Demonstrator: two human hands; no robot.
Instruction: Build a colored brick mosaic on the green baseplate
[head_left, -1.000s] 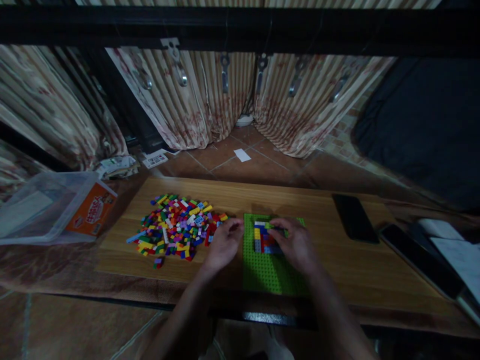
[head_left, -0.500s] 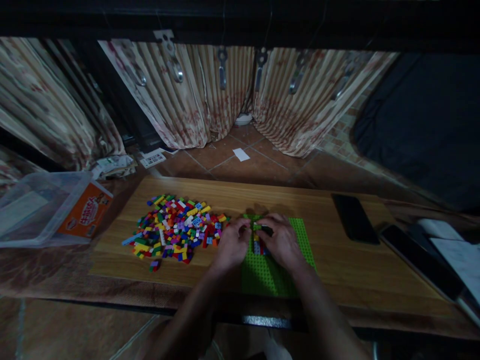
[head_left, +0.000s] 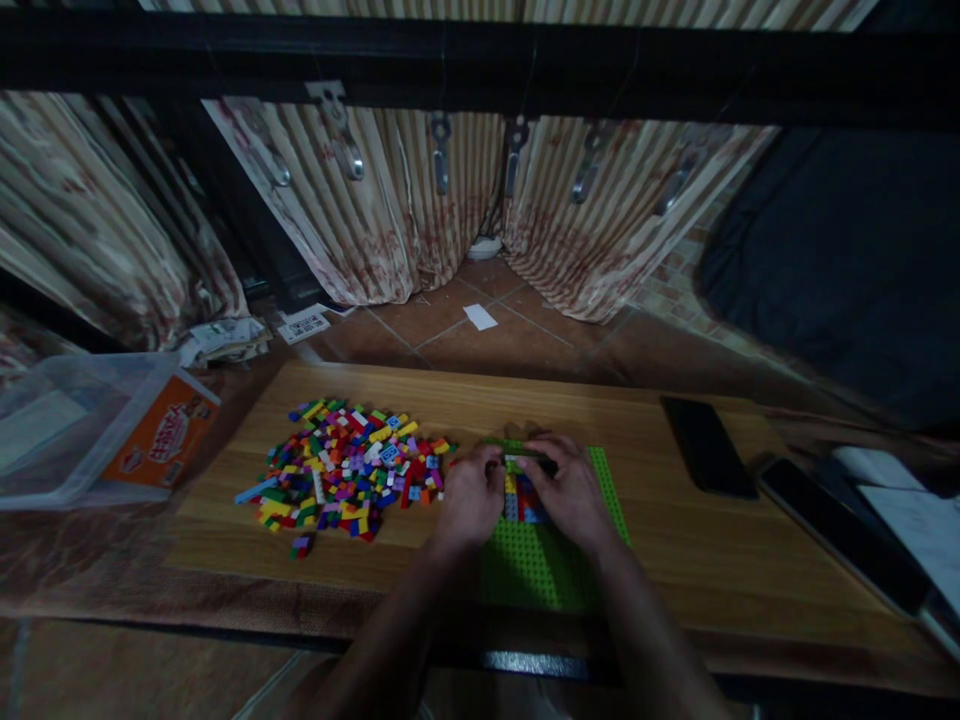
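Note:
A green studded baseplate point(head_left: 532, 570) lies on the wooden board with a small cluster of toy bricks point(head_left: 525, 505) on it, showing yellow, light blue, red and blue. My left hand point(head_left: 469, 497) is at the left side of this cluster, fingers curled and thumb close to the forefinger. From the right, my right hand point(head_left: 571, 490) reaches over the cluster with its fingers bent and thumb pointing left. The fingertips of both hands are close together at the cluster's far end. Whatever is between the fingers is hidden or too small to name.
Left of the baseplate, a pile of loose, mixed-colour bricks point(head_left: 352, 465) covers the wooden board point(head_left: 450, 385). A clear plastic bin point(head_left: 82, 430) stands at the far left. Two dark phone-like slabs, one a black slab point(head_left: 709, 447), lie on the right. Striped curtains point(head_left: 420, 210) hang behind.
The view has tilted slightly, so the board sits a little lower. My right hand has shifted slightly, and more of the red and blue bricks show between my hands.

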